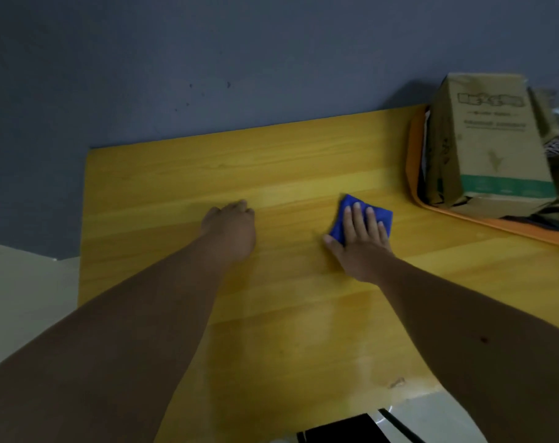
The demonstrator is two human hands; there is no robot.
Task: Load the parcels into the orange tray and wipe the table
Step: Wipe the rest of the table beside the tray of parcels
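My right hand (361,241) lies flat with straight fingers on a folded blue cloth (351,207), pressing it onto the yellow wooden table (271,314) right of centre. My left hand (230,228) rests on the table to the left of the cloth, its fingers curled under and holding nothing. At the table's far right stands the orange tray (495,223), filled with parcels; a tall brown cardboard parcel (495,135) with a green band stands in it.
A dark grey wall (208,59) runs along the table's far edge. Pale floor (19,289) shows past the table's left edge. A black and white object (351,430) sits below the near edge.
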